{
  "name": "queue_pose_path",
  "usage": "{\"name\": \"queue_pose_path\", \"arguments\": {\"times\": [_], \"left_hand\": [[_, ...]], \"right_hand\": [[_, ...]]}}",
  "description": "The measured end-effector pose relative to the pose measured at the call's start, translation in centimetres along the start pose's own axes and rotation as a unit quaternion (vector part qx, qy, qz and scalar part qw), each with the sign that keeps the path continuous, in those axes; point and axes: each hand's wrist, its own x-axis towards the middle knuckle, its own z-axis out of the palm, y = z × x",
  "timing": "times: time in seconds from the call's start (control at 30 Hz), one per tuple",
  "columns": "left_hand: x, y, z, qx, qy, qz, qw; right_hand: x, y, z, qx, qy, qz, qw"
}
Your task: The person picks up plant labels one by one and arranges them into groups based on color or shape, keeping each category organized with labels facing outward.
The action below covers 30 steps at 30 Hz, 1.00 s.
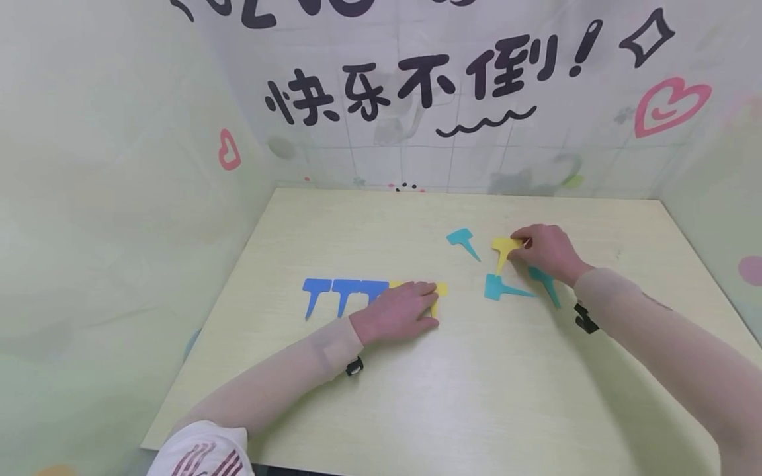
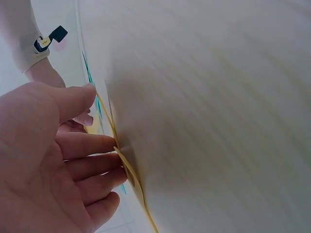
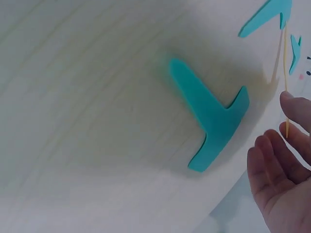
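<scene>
My left hand (image 1: 400,312) lies palm down over yellow T-shaped plant labels, partly covering them; one yellow label (image 1: 442,289) shows past its fingertips. In the left wrist view its extended fingers touch the yellow pieces (image 2: 133,174) at the table surface. To its left, blue T-shaped plant labels (image 1: 345,286) line up side by side, stems toward me. My right hand (image 1: 550,251) pinches another yellow plant label (image 1: 503,246) by one end of its head between thumb and finger. The right wrist view shows that label edge-on, raised off the table.
Loose teal plant labels lie around the right hand: one (image 1: 462,239) farther back, one (image 1: 494,287) in front, and one (image 3: 216,128) under the wrist. The wooden table (image 1: 452,396) meets a printed fabric wall (image 1: 405,165) at its back edge.
</scene>
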Motion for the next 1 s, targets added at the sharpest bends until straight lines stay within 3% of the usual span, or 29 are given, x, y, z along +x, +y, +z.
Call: {"name": "queue_pose_path", "arguments": {"times": [0.37, 1.0], "left_hand": [[0.1, -0.3, 0.0, 0.001, -0.001, 0.000, 1.0000], [0.2, -0.7, 0.0, 0.001, -0.001, 0.009, 1.0000]], "right_hand": [[-0.5, -0.5, -0.5, -0.028, 0.029, -0.052, 0.998], [-1.6, -4.1, 3.5, -0.034, 0.052, -0.153, 0.986]]}}
